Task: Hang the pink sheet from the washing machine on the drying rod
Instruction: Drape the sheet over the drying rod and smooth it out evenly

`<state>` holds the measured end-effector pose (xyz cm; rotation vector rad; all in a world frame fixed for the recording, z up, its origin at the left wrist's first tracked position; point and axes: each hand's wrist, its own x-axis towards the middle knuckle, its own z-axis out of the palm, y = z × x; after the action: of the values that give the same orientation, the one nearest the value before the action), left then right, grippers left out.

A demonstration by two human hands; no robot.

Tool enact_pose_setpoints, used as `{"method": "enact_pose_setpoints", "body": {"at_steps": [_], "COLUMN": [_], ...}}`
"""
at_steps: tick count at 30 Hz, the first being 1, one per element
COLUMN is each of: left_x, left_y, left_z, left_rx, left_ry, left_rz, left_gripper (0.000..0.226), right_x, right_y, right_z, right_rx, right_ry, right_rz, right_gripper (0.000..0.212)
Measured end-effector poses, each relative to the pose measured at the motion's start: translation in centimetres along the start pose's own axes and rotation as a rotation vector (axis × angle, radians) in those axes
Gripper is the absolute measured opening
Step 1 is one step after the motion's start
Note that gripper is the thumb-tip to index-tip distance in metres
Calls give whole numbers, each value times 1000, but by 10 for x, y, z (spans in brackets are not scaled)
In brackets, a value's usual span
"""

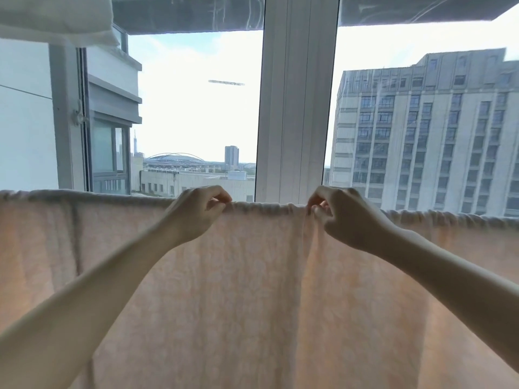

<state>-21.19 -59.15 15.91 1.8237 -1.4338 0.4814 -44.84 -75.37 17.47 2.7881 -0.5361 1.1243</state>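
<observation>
The pale pink, faintly patterned cotton sheet is already draped over a drying rod that is hidden under its gathered top fold, and it hangs down in front of the white-framed window, filling the lower half of the view. The left hand and the right hand are both raised to that fold, near each other, and the fingers of each are pinched on the bunched top edge of the fabric. The step in hand is judged to be the spreading of the sheet along the rod. It would be done well if the puckered fold between and beside the hands were drawn outward in small pulls, with the fabric lifted slightly so that it slides rather than drags, and with both hanging halves kept roughly even. The cloth looks thin and translucent, with light passing through it; vertical creases run down from the gathers, most marked below the right hand and at the far left. A white cloth hangs at the upper left.
</observation>
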Motion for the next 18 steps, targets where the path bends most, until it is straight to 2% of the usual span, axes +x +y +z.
{"method": "enact_pose_setpoints", "body": {"at_steps": [3,7,10,13,15,18], "left_x": [-2,1,2,1,1,3], "left_y": [-4,-7,-11,-9,4,42], "left_z": [-2,-3,-1,0,4,18], "left_rx": [11,51,105,121,113,62], "left_ry": [30,84,125,166,147,41], "left_rz": [16,1,-32,-61,-23,104], "left_gripper": [8,7,8,9,10,17], "right_x": [-2,-5,-5,-8,-12,-19], "right_y": [5,7,15,30,37,48], "right_z": [-3,-4,-8,-12,-16,-28], "right_rx": [-5,-73,-144,-99,-11,30], "right_ry": [37,51,92,148,161,59], "right_rz": [32,-14,-13,24,32,58], "right_gripper": [13,4,7,3,5,14]}}
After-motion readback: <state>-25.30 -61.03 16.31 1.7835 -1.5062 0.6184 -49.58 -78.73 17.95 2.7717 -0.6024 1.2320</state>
